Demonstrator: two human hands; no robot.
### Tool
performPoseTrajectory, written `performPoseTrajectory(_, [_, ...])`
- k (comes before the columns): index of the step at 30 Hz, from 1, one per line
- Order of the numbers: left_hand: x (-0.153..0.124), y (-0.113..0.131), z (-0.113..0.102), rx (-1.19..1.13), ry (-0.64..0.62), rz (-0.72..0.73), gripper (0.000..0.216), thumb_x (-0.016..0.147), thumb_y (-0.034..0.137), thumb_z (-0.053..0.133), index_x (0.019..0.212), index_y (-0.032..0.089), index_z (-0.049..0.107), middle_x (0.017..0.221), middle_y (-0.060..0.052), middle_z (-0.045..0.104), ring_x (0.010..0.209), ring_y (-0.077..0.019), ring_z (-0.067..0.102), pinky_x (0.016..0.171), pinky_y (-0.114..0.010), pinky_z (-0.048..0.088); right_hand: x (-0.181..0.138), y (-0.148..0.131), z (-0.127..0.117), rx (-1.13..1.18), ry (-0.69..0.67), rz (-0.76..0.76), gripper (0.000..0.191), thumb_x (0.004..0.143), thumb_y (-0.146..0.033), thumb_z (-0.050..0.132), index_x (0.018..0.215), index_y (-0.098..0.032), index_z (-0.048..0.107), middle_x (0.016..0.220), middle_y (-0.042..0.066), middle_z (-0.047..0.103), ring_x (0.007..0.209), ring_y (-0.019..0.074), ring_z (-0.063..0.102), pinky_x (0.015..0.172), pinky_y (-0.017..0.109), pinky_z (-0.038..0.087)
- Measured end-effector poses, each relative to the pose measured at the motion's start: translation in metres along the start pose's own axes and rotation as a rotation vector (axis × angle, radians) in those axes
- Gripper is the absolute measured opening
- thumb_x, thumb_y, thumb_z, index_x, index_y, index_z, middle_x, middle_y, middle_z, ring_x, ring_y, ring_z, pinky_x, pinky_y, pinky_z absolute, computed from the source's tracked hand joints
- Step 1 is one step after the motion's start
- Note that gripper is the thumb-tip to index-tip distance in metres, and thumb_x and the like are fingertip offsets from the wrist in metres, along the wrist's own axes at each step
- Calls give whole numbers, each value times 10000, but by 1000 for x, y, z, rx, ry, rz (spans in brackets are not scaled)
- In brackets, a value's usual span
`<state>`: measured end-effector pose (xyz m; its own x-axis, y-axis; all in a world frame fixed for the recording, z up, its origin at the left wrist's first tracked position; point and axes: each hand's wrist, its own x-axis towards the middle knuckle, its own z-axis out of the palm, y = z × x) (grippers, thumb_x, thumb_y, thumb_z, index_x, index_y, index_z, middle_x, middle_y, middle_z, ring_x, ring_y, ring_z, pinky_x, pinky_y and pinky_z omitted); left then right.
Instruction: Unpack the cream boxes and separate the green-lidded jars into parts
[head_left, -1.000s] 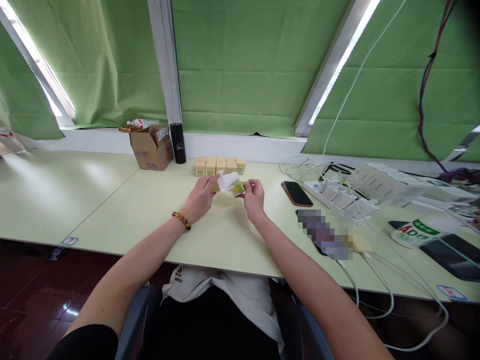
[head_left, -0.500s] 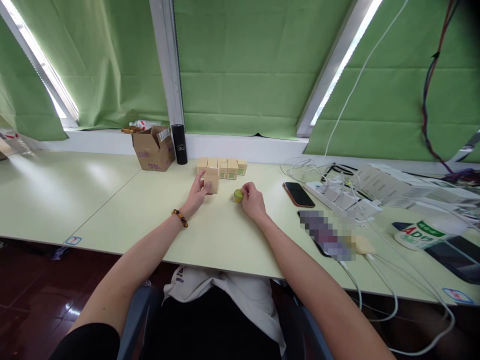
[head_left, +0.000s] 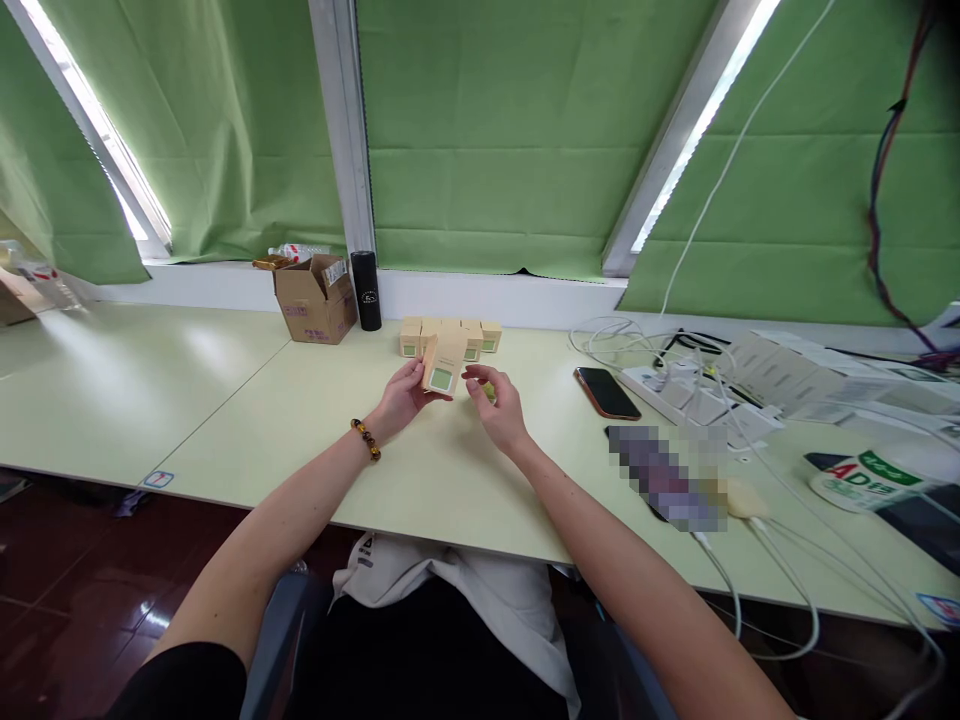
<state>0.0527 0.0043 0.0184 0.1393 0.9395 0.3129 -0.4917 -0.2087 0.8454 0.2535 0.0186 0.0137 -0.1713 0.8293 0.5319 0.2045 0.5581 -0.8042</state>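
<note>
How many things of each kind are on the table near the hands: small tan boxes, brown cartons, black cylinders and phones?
Small tan boxes: 6, five in the row and one box in the left hand
Brown carton: 1
Black cylinder: 1
Phone: 1
Total: 9

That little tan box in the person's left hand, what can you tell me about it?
The small tan box looks like light cardboard, taller than wide, with a green square label low on its front. It appears closed and is held tilted, above the table, in the fingers of the left hand. The right hand is close beside it, apparently not touching. Similar boxes stand in a row behind.
</note>
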Motion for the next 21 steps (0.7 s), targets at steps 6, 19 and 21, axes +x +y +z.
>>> performPoseTrajectory(6, [-1, -3, 4, 67, -72, -70, 567, 880, 560, 777, 1252, 144, 674, 1181, -159, 749, 999, -288, 746, 851, -447, 643, 2, -1, 6, 302, -150, 68, 521, 879, -710, 676, 1092, -239, 738, 1111, 91, 772, 977, 261, 674, 932, 433, 538])
performPoseTrajectory(19, [-6, -8, 9, 456, -145, 225, 655, 915, 393, 726, 1512, 267, 489, 1508, -144, 573, 1269, -287, 610, 989, -413, 553, 5, -5, 2, 477, 41, 241, 567, 758, -707, 809, 1042, -231, 691, 1011, 73, 778, 964, 249, 715, 919, 410, 549])
performPoseTrajectory(21, [-7, -10, 11, 515, -140, 235, 647, 933, 385, 707, 1526, 285, 469, 1537, -141, 541, 1308, -294, 588, 1000, -415, 544, 4, -3, 4, 459, 37, 251, 571, 773, -708, 796, 1065, -232, 676, 990, 72, 781, 955, 248, 722, 910, 409, 546])
